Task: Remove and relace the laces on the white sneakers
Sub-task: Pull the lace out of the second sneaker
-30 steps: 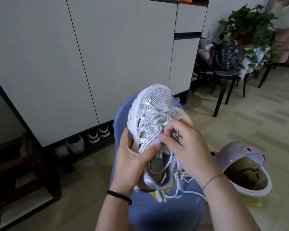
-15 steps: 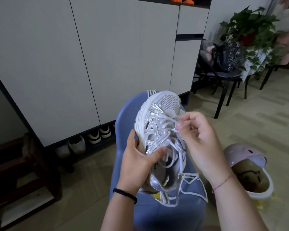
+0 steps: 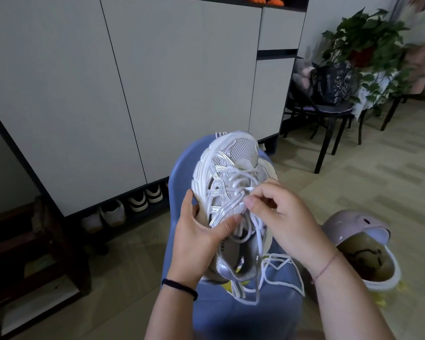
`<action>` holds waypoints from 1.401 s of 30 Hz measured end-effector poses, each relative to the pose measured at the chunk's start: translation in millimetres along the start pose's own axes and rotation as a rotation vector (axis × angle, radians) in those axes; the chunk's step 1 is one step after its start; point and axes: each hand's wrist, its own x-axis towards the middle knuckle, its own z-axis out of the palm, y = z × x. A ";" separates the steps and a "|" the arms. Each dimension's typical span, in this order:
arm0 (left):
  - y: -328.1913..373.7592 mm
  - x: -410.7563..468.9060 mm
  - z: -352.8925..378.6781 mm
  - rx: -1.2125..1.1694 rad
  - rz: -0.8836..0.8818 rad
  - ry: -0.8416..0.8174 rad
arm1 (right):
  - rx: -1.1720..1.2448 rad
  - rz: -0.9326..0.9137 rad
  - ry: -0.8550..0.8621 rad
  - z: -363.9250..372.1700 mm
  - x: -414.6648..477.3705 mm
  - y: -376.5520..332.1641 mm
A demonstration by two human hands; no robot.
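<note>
- The left hand (image 3: 194, 244) grips the white sneaker (image 3: 231, 165) by its side, above a smooth blue chair (image 3: 182, 168).
- The right hand (image 3: 284, 217) pinches a thin white lace (image 3: 246, 190) at the shoe's middle.
- Inside the shoe, only "CEC" shows; the thumb hides the rest.
- Shoes (image 3: 138, 202) under the cabinet (image 3: 157, 82) look dark and blurry.

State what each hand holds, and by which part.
Left hand grips the white sneaker by its side, thumb on the upper. Right hand pinches the lace mid-shoe.
</note>
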 end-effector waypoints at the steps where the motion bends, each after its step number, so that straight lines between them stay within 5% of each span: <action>1: -0.4 1.0 -0.8 -0.016 -0.010 0.000 | 0.187 0.024 0.026 -3.7 -1.2 -3.5; 4: -1.1 3.4 -3.5 -0.038 -0.019 0.026 | 0.910 0.102 0.282 -18.8 -0.1 -2.5; 6: -1.6 4.3 -4.7 -0.054 -0.012 0.038 | 1.083 0.146 0.440 -23.2 1.6 1.3; 10: -6.1 4.5 -3.7 -0.025 -0.006 0.026 | 0.249 0.288 0.387 -18.1 1.9 12.2; 18: -4.8 3.5 0.1 -0.020 0.013 0.015 | -0.197 0.006 0.168 4.6 1.0 -3.7; 21: -1.5 2.3 0.6 -0.026 0.030 0.004 | -0.220 -0.045 0.154 9.5 3.9 1.0; 24: -1.6 2.6 -1.1 -0.041 0.021 -0.008 | 0.066 -0.020 0.168 9.0 1.3 -6.6; 29: -3.6 2.6 -6.0 -0.043 -0.016 0.028 | 0.625 0.054 0.579 -18.1 1.9 -6.4; 31: -5.4 3.8 -7.8 -0.030 -0.016 0.038 | 0.506 0.074 0.628 -24.5 0.4 -2.0; 35: -5.9 3.3 -5.7 -0.031 -0.008 0.028 | 0.018 0.186 0.357 -14.3 -0.7 5.5; 42: -6.3 3.9 -2.5 -0.005 0.026 0.002 | -0.247 -0.031 0.185 8.3 2.6 -7.1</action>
